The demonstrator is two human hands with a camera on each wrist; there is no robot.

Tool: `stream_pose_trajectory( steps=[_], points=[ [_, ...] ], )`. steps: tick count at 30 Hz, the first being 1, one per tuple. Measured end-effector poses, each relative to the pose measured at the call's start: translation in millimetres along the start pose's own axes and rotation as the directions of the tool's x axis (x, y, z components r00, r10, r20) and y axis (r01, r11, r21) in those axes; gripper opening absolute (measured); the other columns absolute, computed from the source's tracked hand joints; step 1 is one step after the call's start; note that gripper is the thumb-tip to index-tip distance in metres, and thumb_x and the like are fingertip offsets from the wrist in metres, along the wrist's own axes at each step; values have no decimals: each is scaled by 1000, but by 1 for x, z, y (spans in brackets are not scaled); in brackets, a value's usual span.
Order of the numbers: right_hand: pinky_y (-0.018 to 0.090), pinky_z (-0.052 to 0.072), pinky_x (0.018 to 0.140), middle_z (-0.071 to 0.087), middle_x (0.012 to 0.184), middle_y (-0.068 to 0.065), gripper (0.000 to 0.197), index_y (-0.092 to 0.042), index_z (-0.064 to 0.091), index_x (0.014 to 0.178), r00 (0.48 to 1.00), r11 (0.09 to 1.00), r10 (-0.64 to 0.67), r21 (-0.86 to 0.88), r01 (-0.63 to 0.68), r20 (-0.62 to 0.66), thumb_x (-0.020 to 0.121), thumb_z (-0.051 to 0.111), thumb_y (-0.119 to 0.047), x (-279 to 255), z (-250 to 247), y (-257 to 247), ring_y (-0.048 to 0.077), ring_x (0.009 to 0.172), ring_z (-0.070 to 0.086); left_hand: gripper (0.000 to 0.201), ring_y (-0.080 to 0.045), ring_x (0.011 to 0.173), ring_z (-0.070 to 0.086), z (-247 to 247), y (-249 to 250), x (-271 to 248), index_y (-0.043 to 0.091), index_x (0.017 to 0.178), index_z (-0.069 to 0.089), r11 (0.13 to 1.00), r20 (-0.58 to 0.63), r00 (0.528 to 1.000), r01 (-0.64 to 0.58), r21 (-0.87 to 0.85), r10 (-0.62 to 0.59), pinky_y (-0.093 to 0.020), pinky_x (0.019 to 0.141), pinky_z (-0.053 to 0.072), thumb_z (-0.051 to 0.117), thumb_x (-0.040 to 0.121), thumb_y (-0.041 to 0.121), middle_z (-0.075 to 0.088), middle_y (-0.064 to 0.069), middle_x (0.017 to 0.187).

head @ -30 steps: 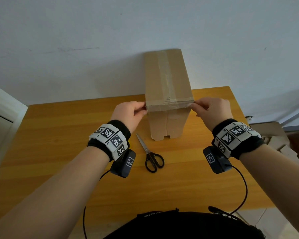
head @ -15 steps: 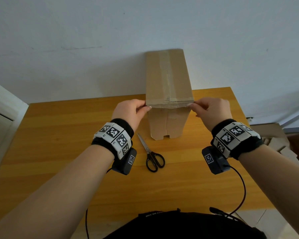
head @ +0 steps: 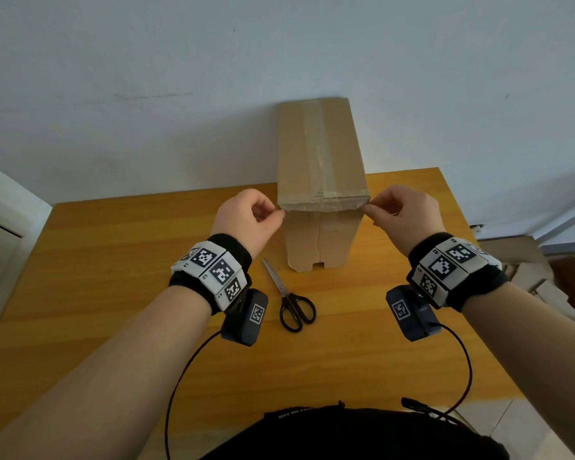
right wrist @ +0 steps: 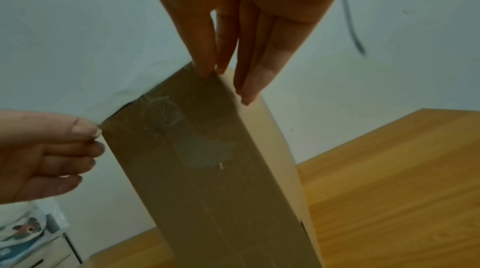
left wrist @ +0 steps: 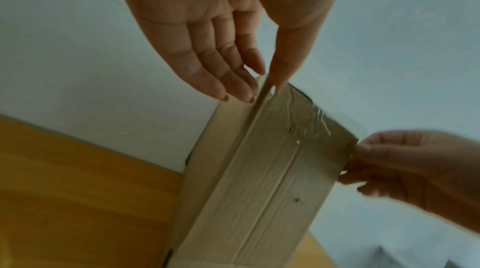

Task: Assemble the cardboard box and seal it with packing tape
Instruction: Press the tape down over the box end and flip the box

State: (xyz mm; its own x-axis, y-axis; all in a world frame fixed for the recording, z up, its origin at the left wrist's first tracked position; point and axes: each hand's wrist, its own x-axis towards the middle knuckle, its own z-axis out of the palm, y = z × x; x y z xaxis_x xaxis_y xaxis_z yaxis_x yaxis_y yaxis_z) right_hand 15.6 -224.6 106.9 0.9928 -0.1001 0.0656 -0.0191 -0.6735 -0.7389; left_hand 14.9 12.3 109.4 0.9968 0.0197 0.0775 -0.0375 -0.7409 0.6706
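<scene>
The cardboard box stands tall on the far part of the wooden counter, against the wall; clear packing tape runs along its top and over the near upper edge; the left hand pinches the tape at the box's left upper corner, thumb and fingertip closed on it; the right hand pinches likewise at the right corner; scissors lie shut on the counter just nearer than the box.

box: matt cardboard | tape: glossy film | table: smooth wood
</scene>
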Motion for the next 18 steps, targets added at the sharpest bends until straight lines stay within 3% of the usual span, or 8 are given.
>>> stream_pose_trajectory(
  steps=[4,8,11,14,18],
  points=[
    [40,55,73,66,75,9,15,-9,65,76,997,993,71,95,-73,22,83,57,-18,-2,0,-1,23,73,62,22,-10,71,65,-2,10,0,15,78,68,915,152,970,230,-333,-189,-24,67,50,54,88,29,69,2,76],
    [31,51,63,61,65,7,32,-4,68,74,983,960,145,223,-168,115,87,57,-32,-2,2,-7,15,60,54,24,-8,72,67,-1,15,0,16,81,70,868,235,943,314,-385,-237,-21,66,52,60,86,37,72,2,80],
    [31,52,68,62,66,5,28,-5,69,77,968,911,194,338,-237,157,85,62,-31,0,3,-7,14,62,55,15,-11,75,68,-1,14,0,15,80,70,804,277,920,379,-458,-276,-24,69,54,65,83,30,73,-1,84],
    [30,54,71,63,67,2,21,-10,68,75,964,901,204,353,-252,168,85,64,-28,0,4,-7,12,63,57,12,-12,76,68,1,14,0,16,79,70,805,263,928,362,-470,-264,-24,68,53,66,83,27,72,-1,82],
    [24,52,63,62,65,0,19,-14,65,72,981,942,143,287,-175,129,86,62,-27,-1,5,-6,10,60,56,17,-9,74,67,3,10,-1,22,72,67,919,160,970,227,-322,-183,-25,71,52,62,85,32,70,5,75]
  ],
)
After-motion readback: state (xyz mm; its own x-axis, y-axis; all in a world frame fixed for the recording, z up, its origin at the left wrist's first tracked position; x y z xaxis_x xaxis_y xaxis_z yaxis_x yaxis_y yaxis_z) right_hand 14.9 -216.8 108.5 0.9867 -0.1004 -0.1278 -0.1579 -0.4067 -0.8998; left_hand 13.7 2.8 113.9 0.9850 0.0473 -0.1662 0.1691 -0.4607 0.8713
